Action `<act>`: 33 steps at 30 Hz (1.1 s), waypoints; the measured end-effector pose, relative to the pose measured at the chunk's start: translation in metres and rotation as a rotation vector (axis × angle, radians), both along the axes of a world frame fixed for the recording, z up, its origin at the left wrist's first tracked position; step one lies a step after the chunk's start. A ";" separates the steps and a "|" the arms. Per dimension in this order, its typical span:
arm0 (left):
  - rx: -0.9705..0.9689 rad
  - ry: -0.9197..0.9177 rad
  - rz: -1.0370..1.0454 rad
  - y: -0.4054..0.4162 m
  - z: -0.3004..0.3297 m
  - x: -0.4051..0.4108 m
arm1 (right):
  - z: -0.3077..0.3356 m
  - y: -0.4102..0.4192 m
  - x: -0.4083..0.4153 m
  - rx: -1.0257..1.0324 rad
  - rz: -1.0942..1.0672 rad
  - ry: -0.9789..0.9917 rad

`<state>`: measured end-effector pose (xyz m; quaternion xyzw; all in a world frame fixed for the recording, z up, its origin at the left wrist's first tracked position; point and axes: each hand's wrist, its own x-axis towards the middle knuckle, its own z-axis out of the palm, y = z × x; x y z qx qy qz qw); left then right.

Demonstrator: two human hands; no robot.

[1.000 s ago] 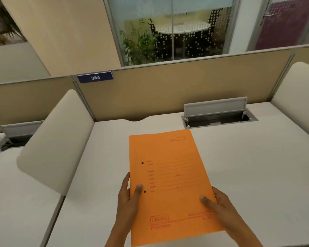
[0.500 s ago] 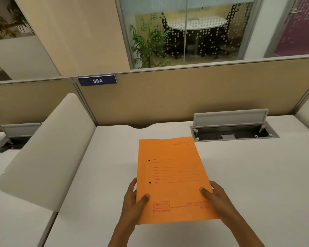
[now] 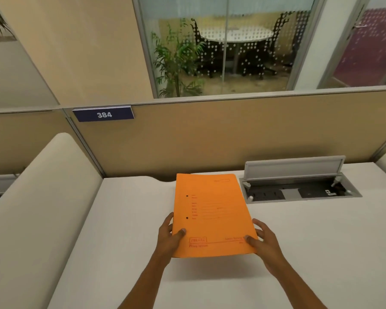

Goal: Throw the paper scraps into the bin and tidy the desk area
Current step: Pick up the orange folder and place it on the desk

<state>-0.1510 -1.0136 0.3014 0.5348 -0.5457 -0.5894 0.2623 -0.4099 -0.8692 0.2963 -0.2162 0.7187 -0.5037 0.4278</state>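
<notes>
Both hands grip one orange folder [image 3: 212, 215] over the white desk [image 3: 125, 219]. On the folder's near left corner the left hand [image 3: 168, 238] pinches the card, thumb pressed on top beside the printed red box, the other fingers curled under the left edge. At the folder's near right corner the right hand [image 3: 263, 241] does the same: thumb flat on the cover near the red line of print, fingers spread along and under the right edge. Both forearms reach in from the bottom of the view.

Seen against the desk, the folder sits portrait-wise with its near edge lifted, a dark shadow lying on the surface just below that edge. Whether its far edge touches the desk cannot be told. Two small punched holes show down the folder's left margin, with rows of faint red form lines to their right.

Just right of the folder's far corner, a grey cable box [image 3: 299, 188] is let into the desk with its lid [image 3: 294, 167] standing open; dark sockets show inside. Beyond the folder runs a tan partition [image 3: 232, 134], and up and left of the folder a dark blue plate [image 3: 104, 114] on it reads 384. Left of the folder, a rounded cream side screen [image 3: 42, 188] divides this desk from the neighbouring one. Behind the partition, glass panels show a potted plant [image 3: 176, 61] and a round white table [image 3: 234, 35] with dark chairs.

No paper scraps or bin can be seen.
</notes>
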 end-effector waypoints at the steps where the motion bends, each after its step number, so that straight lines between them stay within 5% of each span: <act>1: -0.004 -0.012 -0.001 -0.011 -0.003 -0.004 | -0.002 -0.010 -0.003 0.000 -0.001 0.026; 33: -0.073 -0.609 -0.323 -0.078 -0.066 -0.053 | -0.054 -0.091 -0.040 0.350 0.172 0.235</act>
